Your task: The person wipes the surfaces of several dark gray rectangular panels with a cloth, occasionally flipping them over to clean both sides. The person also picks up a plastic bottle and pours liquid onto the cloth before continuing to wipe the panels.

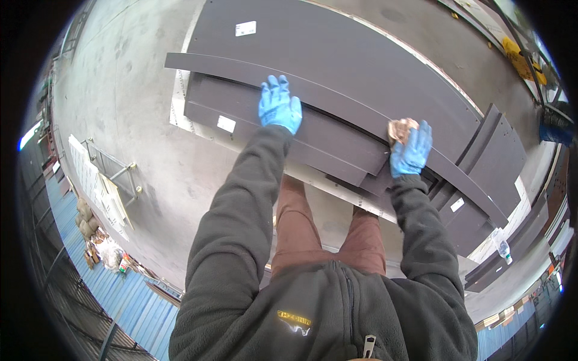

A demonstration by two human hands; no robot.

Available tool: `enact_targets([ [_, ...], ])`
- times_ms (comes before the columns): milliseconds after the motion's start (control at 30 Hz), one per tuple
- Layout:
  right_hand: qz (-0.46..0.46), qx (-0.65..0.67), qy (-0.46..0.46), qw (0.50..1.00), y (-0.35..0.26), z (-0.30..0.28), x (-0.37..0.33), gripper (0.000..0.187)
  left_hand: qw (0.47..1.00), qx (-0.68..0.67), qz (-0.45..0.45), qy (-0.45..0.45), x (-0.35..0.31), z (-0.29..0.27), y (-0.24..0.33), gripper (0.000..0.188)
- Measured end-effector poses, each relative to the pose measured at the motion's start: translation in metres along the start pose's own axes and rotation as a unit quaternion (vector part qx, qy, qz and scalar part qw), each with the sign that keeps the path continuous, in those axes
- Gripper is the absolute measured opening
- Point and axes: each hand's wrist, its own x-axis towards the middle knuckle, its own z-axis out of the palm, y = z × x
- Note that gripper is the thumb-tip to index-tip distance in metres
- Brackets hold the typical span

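Observation:
A long, narrow dark grey board (343, 103) lies slantwise across a stack of other dark panels. My left hand (280, 108), in a blue glove, rests on this board left of its middle, fingers stretched out. Farther right, my gloved right hand (412, 155) holds a crumpled brownish cloth (397, 129) against the same board. Beyond the board spreads a wide dark panel (325, 45) with a white label (245, 28). On the near side, shorter panels (328, 137) overlap, partly hidden under the board; one bears another white label (226, 124).
Pale printed sheeting (178, 102) shows under the stack's edges. A metal-framed rack (120, 177) with light sheets stands at left. More dark boards (506, 262) and a clear plastic bottle (504, 249) are at right. A yellow bag (522, 60) hangs at the far right.

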Motion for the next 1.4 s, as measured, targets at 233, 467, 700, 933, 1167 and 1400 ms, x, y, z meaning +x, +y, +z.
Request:
enact_targets([
  [233,-0.013,-0.003,0.02,1.0,-0.111,0.041,0.048,0.058,0.896,-0.43,-0.031,0.11,0.093,-0.045,-0.169,0.044],
  [467,0.098,-0.071,0.063,0.991,-0.18,0.066,0.065,0.059,0.816,-0.536,-0.214,-0.035,0.243,-0.062,-0.462,0.058],
  [700,0.012,-0.023,-0.004,1.0,-0.418,0.15,0.169,0.061,0.742,-0.629,-0.196,-0.127,0.241,-0.035,-0.491,0.068],
  [933,-0.145,0.087,-0.036,0.985,-0.611,0.238,0.263,0.063,0.589,-0.75,-0.129,-0.273,0.243,-0.063,-0.49,0.119],
  [1167,-0.267,0.124,0.0,0.956,-0.699,0.269,0.305,0.052,0.462,-0.811,-0.252,-0.255,0.233,-0.065,-0.49,0.133],
  [1400,-0.247,0.229,-0.12,0.934,-0.725,0.269,0.331,0.042,0.36,-0.883,-0.282,-0.102,0.213,-0.022,-0.497,0.107],
])
